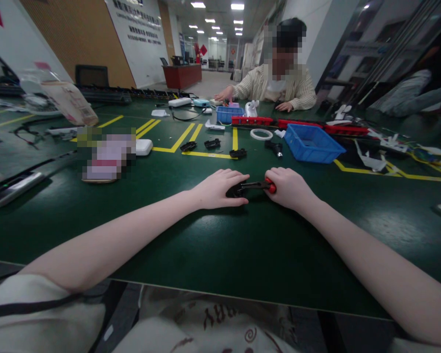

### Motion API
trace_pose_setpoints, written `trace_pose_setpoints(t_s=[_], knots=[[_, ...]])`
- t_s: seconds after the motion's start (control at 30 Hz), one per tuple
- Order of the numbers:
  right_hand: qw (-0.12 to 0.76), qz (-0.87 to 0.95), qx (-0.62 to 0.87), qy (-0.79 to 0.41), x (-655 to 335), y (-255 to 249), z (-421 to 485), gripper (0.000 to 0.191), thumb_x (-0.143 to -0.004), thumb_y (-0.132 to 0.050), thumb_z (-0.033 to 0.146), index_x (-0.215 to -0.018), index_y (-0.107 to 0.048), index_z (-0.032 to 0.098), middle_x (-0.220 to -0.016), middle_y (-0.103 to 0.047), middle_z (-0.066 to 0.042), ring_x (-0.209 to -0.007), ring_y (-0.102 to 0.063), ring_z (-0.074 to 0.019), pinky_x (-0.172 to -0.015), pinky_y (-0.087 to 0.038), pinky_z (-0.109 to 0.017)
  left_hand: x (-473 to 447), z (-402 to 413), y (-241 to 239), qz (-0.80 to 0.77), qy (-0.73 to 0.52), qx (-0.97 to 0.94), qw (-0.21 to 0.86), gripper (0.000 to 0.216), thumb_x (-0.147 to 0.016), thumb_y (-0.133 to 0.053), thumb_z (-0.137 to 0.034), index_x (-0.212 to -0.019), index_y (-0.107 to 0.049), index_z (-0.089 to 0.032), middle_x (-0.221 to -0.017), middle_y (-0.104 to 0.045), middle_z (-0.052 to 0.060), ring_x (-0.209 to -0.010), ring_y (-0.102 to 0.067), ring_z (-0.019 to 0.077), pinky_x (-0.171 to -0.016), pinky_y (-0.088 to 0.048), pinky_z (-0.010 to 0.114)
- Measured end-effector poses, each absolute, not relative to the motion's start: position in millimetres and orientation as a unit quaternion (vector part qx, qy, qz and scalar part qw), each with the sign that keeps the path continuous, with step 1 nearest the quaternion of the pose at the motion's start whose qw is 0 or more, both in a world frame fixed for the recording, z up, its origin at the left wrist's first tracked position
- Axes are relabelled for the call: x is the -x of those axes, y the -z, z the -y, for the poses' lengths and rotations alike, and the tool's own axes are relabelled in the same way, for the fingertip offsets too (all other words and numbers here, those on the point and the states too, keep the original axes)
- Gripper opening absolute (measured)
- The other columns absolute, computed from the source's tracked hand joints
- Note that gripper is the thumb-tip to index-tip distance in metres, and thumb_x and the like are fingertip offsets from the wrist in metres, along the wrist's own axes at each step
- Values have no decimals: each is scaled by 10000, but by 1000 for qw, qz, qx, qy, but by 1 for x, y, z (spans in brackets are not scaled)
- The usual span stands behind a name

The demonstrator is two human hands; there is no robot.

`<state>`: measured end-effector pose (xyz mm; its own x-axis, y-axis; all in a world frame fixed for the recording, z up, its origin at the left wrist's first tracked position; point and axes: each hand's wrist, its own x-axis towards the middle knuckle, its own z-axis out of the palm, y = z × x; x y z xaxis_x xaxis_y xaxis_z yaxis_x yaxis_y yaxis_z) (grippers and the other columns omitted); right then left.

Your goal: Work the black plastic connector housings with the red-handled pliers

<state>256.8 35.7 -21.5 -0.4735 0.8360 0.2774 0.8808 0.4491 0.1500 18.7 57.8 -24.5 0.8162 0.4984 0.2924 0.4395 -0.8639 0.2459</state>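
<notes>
On the green table, my left hand (220, 189) curls its thumb and fingers around a small black part (235, 190). My right hand (289, 188) is closed on the red handles of a pair of pliers (259, 185). The metal jaws point left and reach the black part; whether they grip it I cannot tell. Farther back lie three similar black parts, one at the left (188, 146), one in the middle (212, 143) and one at the right (238, 153).
A blue bin (312, 152) stands right of centre, beside a black handled tool (275, 148) and a white ring (261, 134). At left lie a phone (110, 157) and a white case (143, 147). Across the table sits a person (279, 88) near a smaller blue bin (229, 115).
</notes>
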Motion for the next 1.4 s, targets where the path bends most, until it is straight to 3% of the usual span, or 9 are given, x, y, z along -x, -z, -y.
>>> trace_pose_setpoints(t_s=[0.17,0.3,0.53,0.63,0.8,1.1,1.4], knots=[[121,830,533,109,-264,24,-37,108,-786,-548,301,-810,-525,198,-819,-609,-69,-763,-545,-217,-669,-397,-319,-19,-59,24,-228,-155,-957,93,576,-880,-550,-503,-1335,-490,-155,-1344,-543,107,-1202,-483,253,-990,-370,393],[141,817,551,96,-268,27,-39,280,-825,-535,468,-865,-553,191,-845,-617,-76,-785,-560,-232,-665,-399,-329,-17,-58,24,-229,-154,-957,88,587,-879,-560,-494,-1354,-477,-159,-1365,-532,103,-1206,-463,267,-980,-373,415],[161,802,565,109,-269,28,-39,504,-796,-551,583,-1046,-584,147,-1001,-631,-132,-936,-567,-297,-809,-402,-421,-7,-57,20,-221,-157,-946,179,550,-887,-578,-385,-1374,-432,-174,-1454,-424,111,-1283,-445,239,-1068,-368,416],[189,827,510,142,-265,24,-34,421,-823,-566,478,-1082,-582,147,-1048,-620,-141,-1001,-547,-305,-875,-389,-451,-5,-57,19,-212,-168,-937,223,534,-874,-594,-320,-1353,-428,-154,-1433,-429,124,-1275,-462,223,-1070,-391,389],[225,900,348,134,-244,24,-22,261,-894,-493,264,-1110,-594,159,-1070,-632,-127,-1009,-559,-246,-859,-444,-401,-7,-58,21,-183,-186,-935,239,452,-849,-600,-261,-1271,-478,-154,-1370,-465,145,-1249,-482,254,-1054,-410,422],[252,911,285,157,-225,31,-17,141,-867,-557,199,-951,-644,125,-949,-665,-110,-881,-595,-221,-772,-484,-370,-7,-57,23,-162,-215,-931,244,136,-830,-623,-268,-890,-552,-168,-1217,-532,127,-1102,-563,228,-941,-490,373],[221,918,305,125,-223,33,-19,149,-877,-528,198,-908,-649,117,-898,-642,-103,-822,-568,-219,-702,-484,-372,-8,-57,24,-133,-211,-947,205,110,-849,-591,-236,-905,-550,-151,-1246,-509,133,-1116,-557,206,-928,-502,315]])
